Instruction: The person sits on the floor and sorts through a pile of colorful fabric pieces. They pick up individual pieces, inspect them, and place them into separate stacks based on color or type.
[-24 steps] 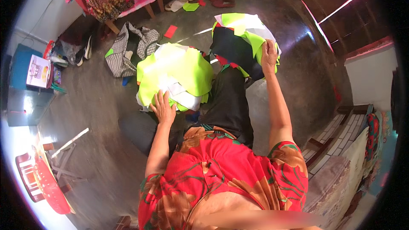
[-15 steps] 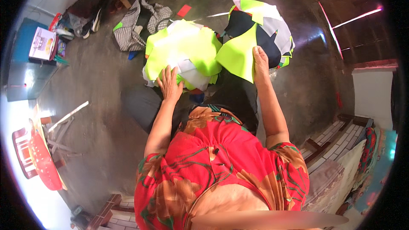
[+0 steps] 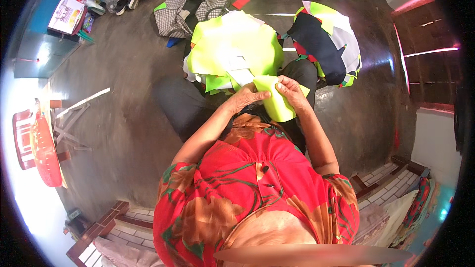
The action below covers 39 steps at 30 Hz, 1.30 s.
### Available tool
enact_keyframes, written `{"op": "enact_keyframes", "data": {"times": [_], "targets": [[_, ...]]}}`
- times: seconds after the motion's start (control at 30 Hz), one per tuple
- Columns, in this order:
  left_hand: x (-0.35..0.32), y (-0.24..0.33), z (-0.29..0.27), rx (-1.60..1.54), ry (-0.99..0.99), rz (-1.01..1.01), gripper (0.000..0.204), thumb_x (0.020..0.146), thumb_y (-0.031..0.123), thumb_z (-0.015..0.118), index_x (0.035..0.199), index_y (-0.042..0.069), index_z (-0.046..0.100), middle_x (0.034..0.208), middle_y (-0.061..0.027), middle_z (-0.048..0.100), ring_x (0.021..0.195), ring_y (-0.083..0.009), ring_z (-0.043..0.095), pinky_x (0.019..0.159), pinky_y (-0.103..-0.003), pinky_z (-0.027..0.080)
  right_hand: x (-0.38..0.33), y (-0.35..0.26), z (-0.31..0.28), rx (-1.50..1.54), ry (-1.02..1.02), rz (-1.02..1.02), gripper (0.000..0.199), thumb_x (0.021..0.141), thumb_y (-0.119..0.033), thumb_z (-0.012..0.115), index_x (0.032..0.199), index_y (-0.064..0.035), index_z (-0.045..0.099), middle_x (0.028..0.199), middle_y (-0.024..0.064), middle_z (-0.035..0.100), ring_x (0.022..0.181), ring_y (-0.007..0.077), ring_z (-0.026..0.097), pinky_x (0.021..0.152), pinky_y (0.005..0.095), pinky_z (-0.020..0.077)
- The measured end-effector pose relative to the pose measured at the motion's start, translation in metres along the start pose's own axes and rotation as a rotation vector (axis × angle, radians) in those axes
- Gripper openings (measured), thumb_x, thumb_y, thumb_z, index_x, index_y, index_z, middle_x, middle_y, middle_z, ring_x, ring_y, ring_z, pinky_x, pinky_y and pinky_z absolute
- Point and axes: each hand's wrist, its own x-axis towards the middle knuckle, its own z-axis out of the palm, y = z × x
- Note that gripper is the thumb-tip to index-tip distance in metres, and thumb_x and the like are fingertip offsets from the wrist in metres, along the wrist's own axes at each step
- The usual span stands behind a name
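Note:
A neon-yellow fabric piece (image 3: 281,107) is held up in front of my lap, bent over between both hands. My left hand (image 3: 247,97) pinches its left edge with thumb and fingers. At its upper right edge my right hand (image 3: 292,90) grips it, thumb on top. Just beyond the hands lies a heap of fabric pieces (image 3: 232,39), mostly neon yellow with some white and grey below. To its right stands a second fabric heap (image 3: 324,44) in navy, white and neon yellow, with bits of red and green.
A checked cloth bag (image 3: 183,12) lies on the floor beyond the heaps, near a red scrap (image 3: 241,3). Shoes (image 3: 129,1) and a blue cabinet (image 3: 37,44) are at the far left. A red chair (image 3: 44,148) stands at left.
My right hand has brought the yellow piece from the right heap toward my lap. My left hand has left the left heap and taken hold of the piece too.

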Motion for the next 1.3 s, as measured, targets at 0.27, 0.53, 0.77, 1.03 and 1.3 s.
{"op": "enact_keyframes", "data": {"times": [0.27,0.53,0.77,1.03,1.3], "targets": [[-0.005,-0.029,-0.007,-0.103,0.170,0.036,0.028,0.092,0.025,0.062,0.110,0.004,0.065,0.097,0.0005,0.067,0.087,-0.0092,0.061,0.084,-0.025,0.046,0.003,0.025,-0.016,0.097,0.054,0.130,0.017,0.090,-0.023,0.064,0.094,-0.0078,0.061,0.084,-0.0014,0.065,0.070,0.0063,0.059,0.065,0.0225,0.0494],[-0.006,-0.025,-0.018,-0.166,0.337,0.175,0.026,0.093,0.022,0.060,0.110,0.003,0.064,0.097,0.0014,0.065,0.088,-0.0070,0.057,0.084,-0.025,0.045,0.009,0.030,-0.014,0.096,0.120,0.138,0.016,0.093,-0.023,0.060,0.093,-0.0069,0.061,0.080,-0.0019,0.064,0.068,0.0062,0.058,0.063,0.0221,0.0480],[-0.006,0.015,-0.052,-0.104,0.510,0.347,0.034,0.094,0.013,0.056,0.125,0.000,0.053,0.114,-0.0036,0.060,0.101,-0.0108,0.055,0.089,-0.027,0.044,0.011,0.032,-0.015,0.057,0.140,0.151,0.014,0.093,-0.019,0.059,0.096,-0.0060,0.061,0.083,-0.0025,0.062,0.071,0.0065,0.057,0.067,0.0217,0.0466],[0.023,0.069,-0.079,-0.225,0.438,0.476,0.041,0.093,0.005,0.051,0.133,0.000,0.042,0.125,-0.0060,0.055,0.111,-0.0144,0.054,0.093,-0.027,0.044,0.012,0.038,-0.020,0.074,0.121,0.144,0.013,0.092,-0.020,0.062,0.096,-0.0071,0.061,0.088,-0.0039,0.061,0.080,0.0055,0.055,0.074,0.0217,0.0443],[0.031,0.008,-0.123,-0.100,0.614,-0.034,0.058,0.088,0.004,0.055,0.141,0.007,0.031,0.113,-0.0101,0.057,0.087,-0.0164,0.062,0.063,-0.029,0.056,0.015,0.038,-0.018,-0.039,0.094,0.089,0.013,0.091,-0.018,0.063,0.095,-0.0067,0.061,0.091,-0.0032,0.061,0.086,0.0061,0.053,0.082,0.0224,0.0414]]}}
